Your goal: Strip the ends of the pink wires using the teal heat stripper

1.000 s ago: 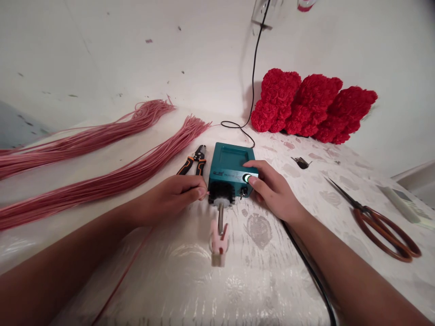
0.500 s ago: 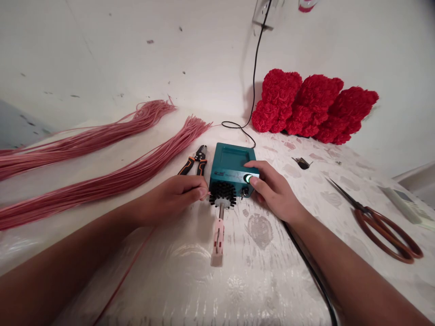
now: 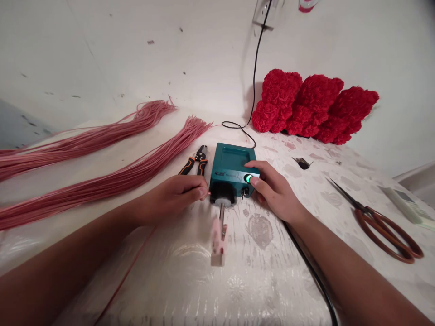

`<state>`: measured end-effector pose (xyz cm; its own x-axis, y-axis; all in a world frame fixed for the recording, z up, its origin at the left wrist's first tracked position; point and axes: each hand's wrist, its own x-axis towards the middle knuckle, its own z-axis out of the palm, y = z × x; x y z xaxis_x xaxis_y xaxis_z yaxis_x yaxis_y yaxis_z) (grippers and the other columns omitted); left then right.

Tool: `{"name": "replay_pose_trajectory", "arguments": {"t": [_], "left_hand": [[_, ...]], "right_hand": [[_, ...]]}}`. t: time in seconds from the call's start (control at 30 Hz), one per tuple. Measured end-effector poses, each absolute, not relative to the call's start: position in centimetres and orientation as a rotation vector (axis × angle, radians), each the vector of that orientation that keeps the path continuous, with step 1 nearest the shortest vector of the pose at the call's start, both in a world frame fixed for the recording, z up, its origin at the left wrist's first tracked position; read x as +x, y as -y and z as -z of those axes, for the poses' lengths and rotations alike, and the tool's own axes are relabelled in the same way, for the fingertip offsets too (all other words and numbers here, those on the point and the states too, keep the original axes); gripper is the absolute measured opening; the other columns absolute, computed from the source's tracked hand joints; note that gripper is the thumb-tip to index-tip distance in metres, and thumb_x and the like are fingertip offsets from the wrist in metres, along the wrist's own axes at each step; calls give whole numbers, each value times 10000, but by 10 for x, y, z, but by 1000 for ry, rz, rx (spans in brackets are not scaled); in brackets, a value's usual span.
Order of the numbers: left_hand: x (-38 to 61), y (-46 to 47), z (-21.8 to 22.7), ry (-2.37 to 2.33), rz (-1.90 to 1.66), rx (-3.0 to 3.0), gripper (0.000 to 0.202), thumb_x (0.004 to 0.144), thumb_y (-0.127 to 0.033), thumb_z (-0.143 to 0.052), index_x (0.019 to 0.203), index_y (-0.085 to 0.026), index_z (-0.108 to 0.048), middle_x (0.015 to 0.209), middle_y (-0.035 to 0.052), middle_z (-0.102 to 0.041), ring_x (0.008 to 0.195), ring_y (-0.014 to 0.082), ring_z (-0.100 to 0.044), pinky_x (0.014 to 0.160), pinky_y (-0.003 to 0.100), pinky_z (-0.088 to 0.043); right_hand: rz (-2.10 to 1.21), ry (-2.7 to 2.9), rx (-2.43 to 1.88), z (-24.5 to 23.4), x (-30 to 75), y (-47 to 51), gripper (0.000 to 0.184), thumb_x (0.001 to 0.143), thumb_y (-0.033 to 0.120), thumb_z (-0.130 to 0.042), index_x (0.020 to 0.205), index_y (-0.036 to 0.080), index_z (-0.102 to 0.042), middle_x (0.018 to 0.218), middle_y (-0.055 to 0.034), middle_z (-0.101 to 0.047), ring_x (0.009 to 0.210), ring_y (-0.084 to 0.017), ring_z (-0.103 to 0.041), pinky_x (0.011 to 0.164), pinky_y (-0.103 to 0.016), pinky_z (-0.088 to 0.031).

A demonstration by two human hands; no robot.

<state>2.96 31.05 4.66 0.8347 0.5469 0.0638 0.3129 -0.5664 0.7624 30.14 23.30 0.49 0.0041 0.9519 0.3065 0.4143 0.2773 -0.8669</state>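
A small teal machine [image 3: 232, 165] sits mid-table with a lit green button [image 3: 248, 178] on its front. From its front a black toothed wheel [image 3: 222, 194] and a shaft carry a pale pink block [image 3: 218, 242], which is blurred. My left hand [image 3: 173, 198] is closed in a pinch on a thin pink wire [image 3: 127, 270], its tip held at the wheel's left side. My right hand [image 3: 273, 189] rests against the machine's right front, one fingertip on the green button, the other fingers curled.
Two long bundles of pink wire [image 3: 102, 181] lie across the left of the table. Orange-handled pliers [image 3: 196, 164] sit left of the machine, brown-handled scissors [image 3: 380, 222] at right. Red rose-covered shapes [image 3: 312, 106] lean on the wall. A black cable [image 3: 253, 72] runs to a wall socket.
The wheel and pink block on the shaft are turning: sharp half a second ago, blurred now. Both hands have stayed where they were.
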Motion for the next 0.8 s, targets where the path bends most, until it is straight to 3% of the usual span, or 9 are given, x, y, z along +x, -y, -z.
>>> {"name": "replay_pose_trajectory", "arguments": {"t": [0.8], "left_hand": [[29,-311,-47,-586,-375,2193,330,1009,-383,-423,767,-178,-512,709,-30,-442,647,124,-401,591,251,-338]], "right_hand": [[-745,1576,-1278,-5,303,-233,325,979,426,-562,1292,336,-563,679,49,-444,530,-115,-448,475,-247,-376]]}}
